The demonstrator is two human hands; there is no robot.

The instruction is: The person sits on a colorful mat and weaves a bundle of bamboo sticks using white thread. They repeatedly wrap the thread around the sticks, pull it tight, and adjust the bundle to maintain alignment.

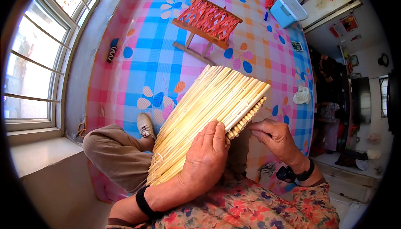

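Note:
A mat of pale yellow stalks [209,108], tied across with thin thread, lies tilted over my lap. At its right edge the stalk ends show in a double row. My left hand [205,156] presses on its near right part, fingers together over the edge and the thumb out of sight; it grips the mat there. Close beside the stalk ends, my right hand [273,135] is closed in a pinch, thumb against the forefinger. Whatever it pinches is too small or hidden to make out.
Ahead stands a small wooden stool [209,22] with a red woven top on a checked, leaf-patterned floor sheet [146,72]. Orange-handled scissors [82,130] lie by the window ledge at left. A blue tub [285,12] and white cloth [301,95] are at right.

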